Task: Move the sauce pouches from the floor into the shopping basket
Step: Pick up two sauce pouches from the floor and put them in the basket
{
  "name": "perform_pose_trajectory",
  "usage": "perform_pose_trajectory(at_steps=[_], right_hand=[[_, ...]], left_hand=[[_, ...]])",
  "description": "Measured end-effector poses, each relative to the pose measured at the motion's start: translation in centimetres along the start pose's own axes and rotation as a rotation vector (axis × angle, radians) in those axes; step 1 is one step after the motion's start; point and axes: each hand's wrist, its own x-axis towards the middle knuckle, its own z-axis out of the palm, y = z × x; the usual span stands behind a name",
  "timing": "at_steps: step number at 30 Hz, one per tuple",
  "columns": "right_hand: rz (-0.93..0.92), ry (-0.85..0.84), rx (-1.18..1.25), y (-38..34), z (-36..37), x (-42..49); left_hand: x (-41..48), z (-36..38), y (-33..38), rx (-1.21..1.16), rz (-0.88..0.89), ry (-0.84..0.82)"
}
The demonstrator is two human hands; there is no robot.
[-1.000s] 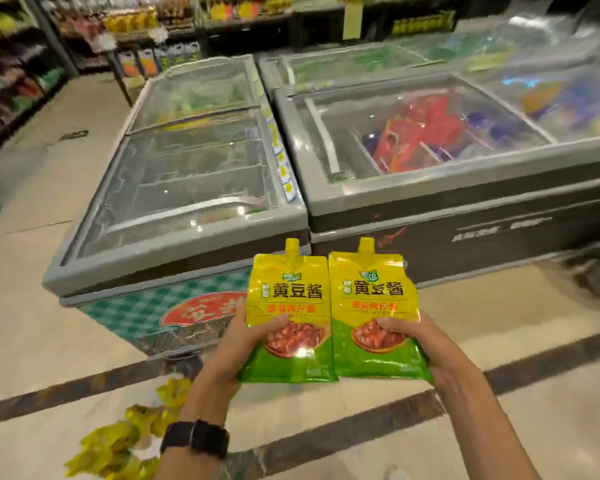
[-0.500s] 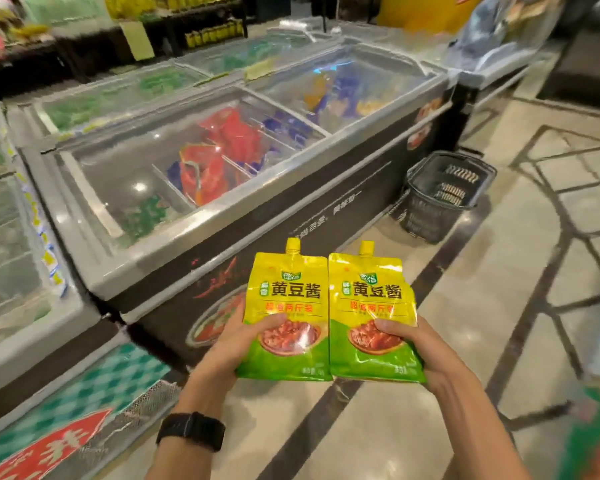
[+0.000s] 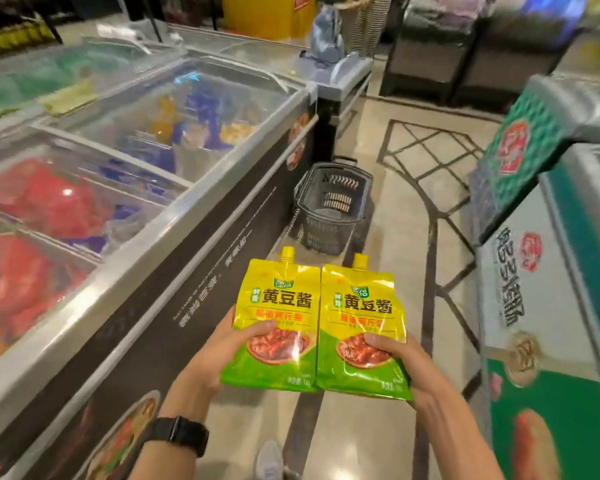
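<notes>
1. The person holds two sauce pouches up in front of the body, side by side, with their inner edges touching. The left hand [image 3: 222, 344] grips the left pouch [image 3: 278, 323] and the right hand [image 3: 406, 362] grips the right pouch [image 3: 361, 330].
2. Each thumb lies across the printed front, low on the pouch. The fingers are hidden behind it.
3. The shopping basket [image 3: 321, 233] stands on the floor [image 3: 388, 237] ahead, just beside the chest freezer [image 3: 174, 216] and well apart from the pouches. No pouch shows inside it.
4. The pouches are glossy film and look full, so they are probably soft, fairly weighty and a little slippery. A pinch on the film alone could slide. A low hold with fingers spread behind the belly looks secure, and the stiff spout neck is the other firm place to hold.
5. Each pouch's long axis runs from its green base to its yellow spout. The spouts point up and away from the person, roughly toward the basket, and the labels face the camera.
</notes>
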Motion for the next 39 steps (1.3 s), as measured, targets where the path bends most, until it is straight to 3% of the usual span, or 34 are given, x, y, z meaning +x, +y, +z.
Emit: perform_pose_trajectory(at_steps=[5, 12, 23, 30, 39], right_hand=[[-0.042, 0.097, 0.063, -4.9, -1.4, 5.6], [-0.031, 0.18, 0.134, -10.0, -5.8, 15.2], [0.05, 0.153, 0.169, -20.6, -12.4, 30.9], [0.09, 0.173, 0.16, -25.5, -13.5, 42.0], [0.132, 0.361, 0.112, -30.6, -14.1, 62.0]], left_hand=[[9.2, 2.3, 5.0, 0.019, -0.035, -0.131], [22.2, 6.4, 9.5, 0.151, -0.056, -0.188], [38.0, 13.4, 17.2, 0.094, -0.111, -0.189], [49.7, 13.2, 21.0, 0.124, -0.129, -0.162], [72.6, 9.8, 24.7, 0.146, -0.242, -0.114]])
